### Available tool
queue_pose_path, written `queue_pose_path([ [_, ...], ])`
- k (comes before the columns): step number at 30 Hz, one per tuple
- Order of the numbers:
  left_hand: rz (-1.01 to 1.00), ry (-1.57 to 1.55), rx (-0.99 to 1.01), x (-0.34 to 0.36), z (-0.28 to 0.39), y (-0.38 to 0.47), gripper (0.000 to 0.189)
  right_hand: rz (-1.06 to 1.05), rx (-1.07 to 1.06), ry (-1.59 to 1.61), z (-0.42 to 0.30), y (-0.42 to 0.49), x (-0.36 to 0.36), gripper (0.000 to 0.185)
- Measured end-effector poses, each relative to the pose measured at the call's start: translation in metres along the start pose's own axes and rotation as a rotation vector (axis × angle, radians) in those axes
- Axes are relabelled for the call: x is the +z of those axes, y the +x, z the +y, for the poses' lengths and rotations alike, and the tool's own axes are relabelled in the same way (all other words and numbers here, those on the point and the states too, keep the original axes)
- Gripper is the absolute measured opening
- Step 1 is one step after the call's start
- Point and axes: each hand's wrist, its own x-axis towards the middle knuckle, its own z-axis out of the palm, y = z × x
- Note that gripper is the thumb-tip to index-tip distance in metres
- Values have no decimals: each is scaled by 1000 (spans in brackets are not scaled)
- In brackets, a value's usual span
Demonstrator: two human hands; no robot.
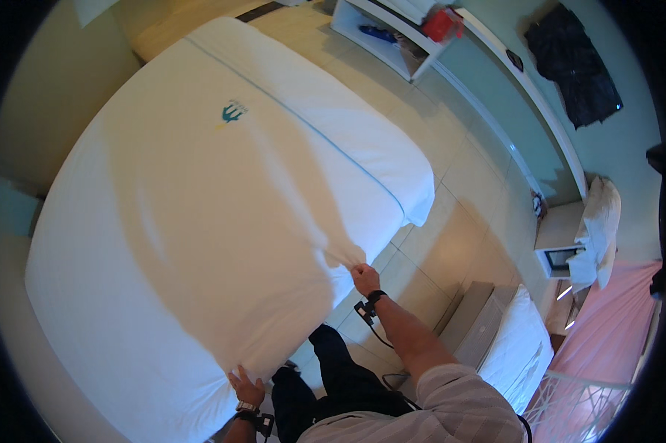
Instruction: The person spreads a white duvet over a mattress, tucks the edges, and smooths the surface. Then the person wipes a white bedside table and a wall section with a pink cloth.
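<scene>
A large white bed cover (200,221) with a thin blue stripe and a green printed emblem lies over the bed before me. My right hand (365,278) is shut on the cover's near edge, and a raised fold runs from it across the top. At the cover's edge lower down, my left hand (247,387) touches the fabric with its fingers partly spread. Creases gather beside those fingers; whether they pinch the cloth is hidden. Both wrists carry black straps with small devices.
Behind my right arm, a white pillow or folded bedding (518,354) rests on a grey upholstered piece (466,315). A white open shelf (377,41) stands beyond the bed. Pillows (599,232) lean on a small cabinet (557,227) near a pink curtain (607,326). Tiled floor (471,183) runs alongside.
</scene>
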Motion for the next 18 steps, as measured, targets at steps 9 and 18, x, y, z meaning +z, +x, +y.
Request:
queue_pose_path([
  [9, -56, -37, 29, -1, 6, -7, 98, 94, -543, -240, -43, -69, 32, 81],
  [18, -79, 27, 128, 72, -86, -61, 70, -617, -323, -725, 19, -147, -1, 59],
])
